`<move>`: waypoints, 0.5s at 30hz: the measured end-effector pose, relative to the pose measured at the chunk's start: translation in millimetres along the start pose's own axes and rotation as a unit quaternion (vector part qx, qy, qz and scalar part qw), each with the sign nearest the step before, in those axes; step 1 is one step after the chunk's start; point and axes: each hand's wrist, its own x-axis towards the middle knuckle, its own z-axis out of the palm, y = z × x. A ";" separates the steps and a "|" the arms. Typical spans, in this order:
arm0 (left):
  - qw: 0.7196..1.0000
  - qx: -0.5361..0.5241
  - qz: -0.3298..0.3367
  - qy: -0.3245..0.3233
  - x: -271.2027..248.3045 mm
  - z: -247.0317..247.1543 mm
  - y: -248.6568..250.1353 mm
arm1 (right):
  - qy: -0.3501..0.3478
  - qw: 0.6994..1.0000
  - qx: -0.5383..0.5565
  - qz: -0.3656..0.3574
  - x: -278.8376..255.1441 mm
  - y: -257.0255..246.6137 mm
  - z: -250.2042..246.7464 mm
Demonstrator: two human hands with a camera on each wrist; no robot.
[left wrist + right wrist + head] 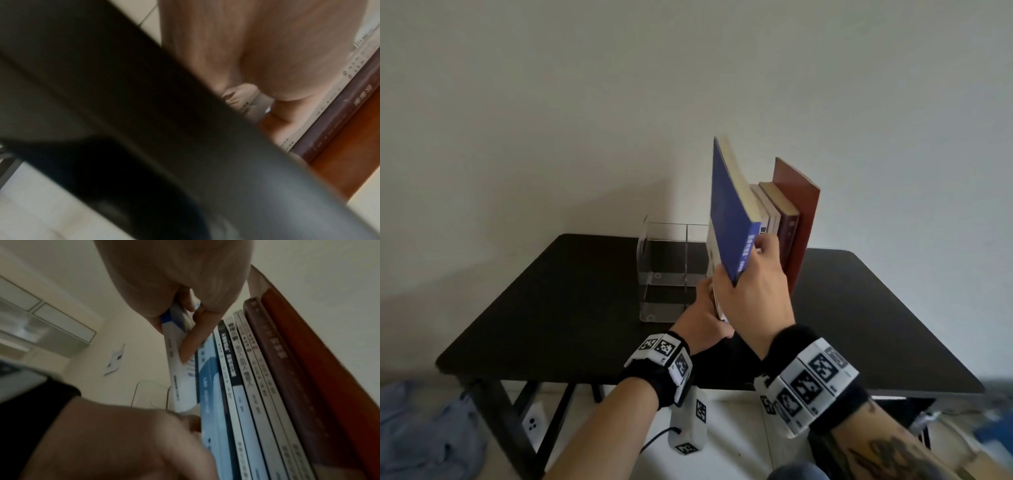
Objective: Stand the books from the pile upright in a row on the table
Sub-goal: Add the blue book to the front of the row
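A row of books (779,219) stands upright on the black table (551,308), with a tall red book (804,212) at its right end. My right hand (753,274) grips a blue book (729,212) by its lower spine corner and holds it tilted above the row's left end. In the right wrist view the right hand's fingers (189,340) curl round the blue book's white-and-blue spine (179,378), beside the row's spines (246,386). My left hand (705,308) grips the bottom of the white end book (713,253). The left wrist view is blurred, showing my left hand (267,65) and a maroon spine (339,121).
A clear acrylic book stand (664,270) with a divider sits on the table just left of the row. A white wall rises right behind the table. On the floor lie blue cloth (424,431) at the left and a white power strip (534,421) under the table.
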 end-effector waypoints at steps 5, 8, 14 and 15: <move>0.998 -0.058 0.022 0.013 -4.8 -6.1 -0.4 | -0.013 0.998 -0.027 0.048 -2.5 -3.2 5.0; 0.994 -0.100 0.034 0.024 -11.5 -8.4 1.0 | -0.006 0.998 -0.037 0.054 -3.5 -1.4 11.5; 0.991 -0.116 0.060 -0.032 -31.9 -17.4 5.3 | -0.010 0.995 -0.083 0.059 -14.7 19.0 35.2; 0.992 -0.112 0.053 -0.029 -32.2 -18.6 7.4 | -0.007 0.995 -0.089 0.054 -16.5 21.7 38.1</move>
